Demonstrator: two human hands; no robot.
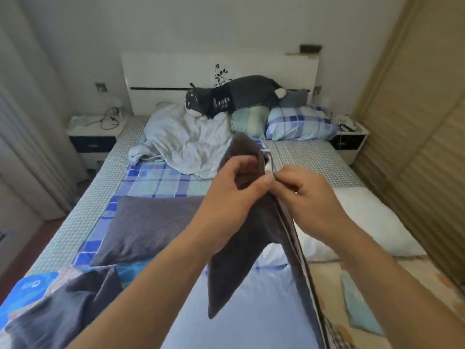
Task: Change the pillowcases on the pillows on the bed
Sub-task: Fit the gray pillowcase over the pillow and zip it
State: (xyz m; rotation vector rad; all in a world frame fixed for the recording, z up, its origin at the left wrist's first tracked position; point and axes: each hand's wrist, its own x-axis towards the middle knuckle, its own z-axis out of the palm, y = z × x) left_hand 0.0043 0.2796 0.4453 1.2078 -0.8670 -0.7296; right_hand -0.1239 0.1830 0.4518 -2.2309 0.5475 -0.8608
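Note:
I hold a dark grey pillowcase [249, 263] up over the bed. My left hand [236, 195] grips its upper edge, and my right hand [309, 197] pinches the same edge beside it, at a small white tag or zip end. A pillow in a dark grey case [148, 227] lies on the bed to the left. At the right lies a bare white pillow [364, 217]. A blue plaid pillow [299, 124] and a pale green striped pillow [249, 119] rest by the headboard.
A crumpled pale blue blanket [183, 139] and a grey plush animal [234, 96] lie near the headboard [176, 71]. Nightstands [93, 137] flank the bed. Dark grey cloth [65, 313] lies at the near left. A beige wardrobe [422, 122] lines the right wall.

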